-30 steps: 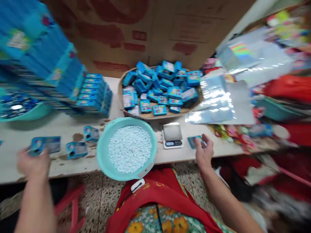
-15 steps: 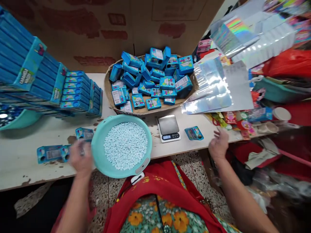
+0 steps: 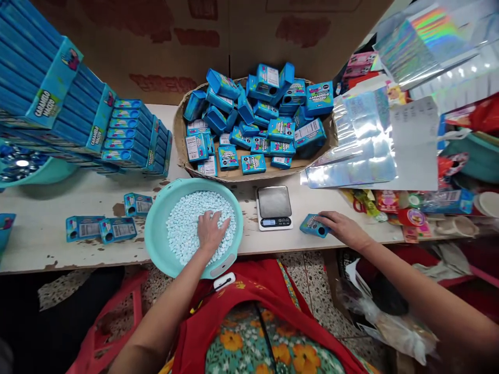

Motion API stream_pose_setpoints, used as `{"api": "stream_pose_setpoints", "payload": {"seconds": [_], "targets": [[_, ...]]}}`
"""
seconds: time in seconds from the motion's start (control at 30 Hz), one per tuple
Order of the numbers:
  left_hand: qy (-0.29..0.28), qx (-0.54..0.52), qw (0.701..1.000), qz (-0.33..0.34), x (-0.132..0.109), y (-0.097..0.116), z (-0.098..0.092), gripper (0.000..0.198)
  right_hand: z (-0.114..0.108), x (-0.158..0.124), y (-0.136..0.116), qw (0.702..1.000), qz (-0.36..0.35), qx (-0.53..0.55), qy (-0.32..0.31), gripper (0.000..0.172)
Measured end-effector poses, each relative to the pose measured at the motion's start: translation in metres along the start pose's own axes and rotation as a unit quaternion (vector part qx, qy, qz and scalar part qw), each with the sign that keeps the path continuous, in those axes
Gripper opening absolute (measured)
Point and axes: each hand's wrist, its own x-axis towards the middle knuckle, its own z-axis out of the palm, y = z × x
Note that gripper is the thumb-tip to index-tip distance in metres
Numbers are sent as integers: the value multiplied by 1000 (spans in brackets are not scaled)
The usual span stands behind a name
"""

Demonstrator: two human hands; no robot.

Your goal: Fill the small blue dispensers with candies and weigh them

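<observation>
My left hand [image 3: 212, 232] rests on the small pale-blue candies [image 3: 183, 223] in a turquoise basin [image 3: 156, 249], its fingers spread. My right hand [image 3: 345, 228] has its fingertips on a small blue candy box [image 3: 312, 224] lying on the table to the right of the scale. The thumb is partly hidden, but the fingers appear closed on the box's right edge. Between basin and box stands a small digital scale [image 3: 274, 202] with a bare metal plate. Left of the basin lie three more blue boxes, one of them a candy box [image 3: 118, 229] with a dark round hole.
Behind the basin, a cut-down cardboard tray [image 3: 234, 174] holds many blue boxes. Display packs [image 3: 128, 135] are stacked at the left, near another turquoise basin [image 3: 54, 171]. Shiny holographic sheets [image 3: 358, 150] and assorted packets [image 3: 385, 200] cover the right side. A large carton [image 3: 241, 41] stands behind.
My left hand has moved right, from the loose boxes into the basin of candies. My right hand has moved left onto the blue box by the scale.
</observation>
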Motion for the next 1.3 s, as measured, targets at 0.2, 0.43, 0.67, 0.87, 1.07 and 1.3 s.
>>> {"api": "stream_pose_setpoints", "payload": {"seconds": [0.2, 0.43, 0.67, 0.87, 1.07, 1.3], "targets": [[56, -199, 968, -142, 6, -27, -10, 26, -22, -19, -50, 970, 96, 91, 205, 35], [-49, -724, 592, -352, 16, -23, -40, 34, 3, 28, -197, 866, 140, 392, 277, 45], [-58, -811, 498, -301, 17, 5, -101, 23, 30, 71, -280, 923, -43, 309, 226, 36], [69, -803, 553, -214, 15, 38, -129, 29, 53, 97, -315, 957, -95, 207, 182, 34], [145, -765, 591, -214, 19, 35, -123, 28, 57, 110, -331, 960, -83, 206, 168, 36], [154, -734, 630, -203, 20, 36, -129, 30, 55, 111, -337, 959, -85, 217, 161, 34]]}}
